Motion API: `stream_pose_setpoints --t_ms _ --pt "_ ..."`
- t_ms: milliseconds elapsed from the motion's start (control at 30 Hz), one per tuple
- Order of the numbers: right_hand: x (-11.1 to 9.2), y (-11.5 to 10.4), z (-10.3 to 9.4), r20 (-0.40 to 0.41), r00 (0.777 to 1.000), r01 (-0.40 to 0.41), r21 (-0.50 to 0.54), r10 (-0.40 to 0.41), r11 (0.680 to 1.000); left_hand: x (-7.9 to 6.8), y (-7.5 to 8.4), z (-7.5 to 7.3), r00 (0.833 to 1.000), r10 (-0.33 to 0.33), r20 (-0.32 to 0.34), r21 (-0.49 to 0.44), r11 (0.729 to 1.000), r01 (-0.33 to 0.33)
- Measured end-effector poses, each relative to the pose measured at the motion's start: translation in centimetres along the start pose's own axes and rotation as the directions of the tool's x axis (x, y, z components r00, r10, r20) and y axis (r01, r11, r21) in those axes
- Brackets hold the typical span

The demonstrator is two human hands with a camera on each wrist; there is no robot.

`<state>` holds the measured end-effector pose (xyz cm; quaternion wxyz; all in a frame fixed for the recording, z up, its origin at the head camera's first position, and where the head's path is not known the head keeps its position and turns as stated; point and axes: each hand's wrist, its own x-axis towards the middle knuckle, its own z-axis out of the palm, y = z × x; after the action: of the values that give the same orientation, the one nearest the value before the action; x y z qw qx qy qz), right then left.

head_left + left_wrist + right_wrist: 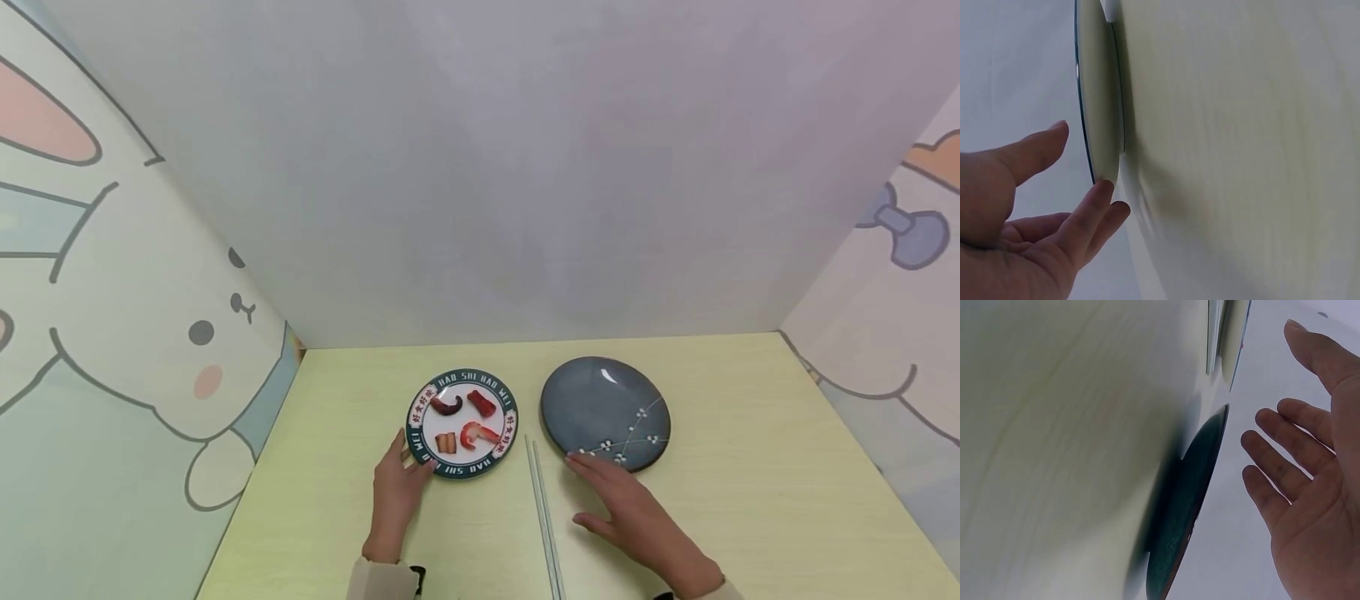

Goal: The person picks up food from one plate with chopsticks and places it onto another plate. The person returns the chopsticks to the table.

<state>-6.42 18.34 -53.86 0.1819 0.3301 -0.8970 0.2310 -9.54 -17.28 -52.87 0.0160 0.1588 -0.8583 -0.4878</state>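
My left hand [400, 487] is at the near left edge of a small round plate [422, 452] with a green lettered rim. In the left wrist view, fingertips [1105, 186] come right up to the plate's rim, while the thumb is spread apart from them. Pieces of food lie on that plate, among them a shrimp [478, 434] and a square brown piece [446, 442]. My right hand [626, 508] reaches with extended fingers to the near rim of a dark blue-grey plate [592, 404] decorated with white blossoms. Nothing is held in it.
Between the two plates lies a pair of pale chopsticks [546, 521], pointing away from me. The light wooden tabletop [757, 467] ends at a plain grey back wall [525, 183]. Side walls with cartoon drawings [165, 317] flank it.
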Motion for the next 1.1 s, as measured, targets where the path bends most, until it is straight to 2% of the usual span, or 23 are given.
stream_pose_setpoints --t_ms 100,533,833,933,1100 --pt "0.1 -0.1 0.3 0.005 1.000 0.012 0.004 -0.012 1.000 0.2 0.0 0.1 1.000 0.000 -0.004 -0.006 1.000 0.000" --pt "0.4 -0.4 1.1 0.076 0.997 0.018 0.035 -0.021 0.999 0.6 0.3 -0.1 0.999 -0.010 -0.039 0.080 0.997 0.013" --pt "0.8 -1.0 1.7 0.204 0.979 -0.007 0.052 -0.003 0.999 0.9 0.1 -0.1 0.999 -0.019 -0.027 0.081 0.996 0.021" --pt "1.0 -1.1 1.9 0.219 0.975 0.012 0.058 -0.025 0.998 1.1 0.2 -0.2 1.000 -0.021 -0.023 0.091 0.996 0.023" --pt "1.2 -1.2 2.5 0.198 0.976 0.080 0.056 -0.090 0.995 1.3 0.5 -0.2 0.999 -0.044 -0.022 0.096 0.994 0.046"
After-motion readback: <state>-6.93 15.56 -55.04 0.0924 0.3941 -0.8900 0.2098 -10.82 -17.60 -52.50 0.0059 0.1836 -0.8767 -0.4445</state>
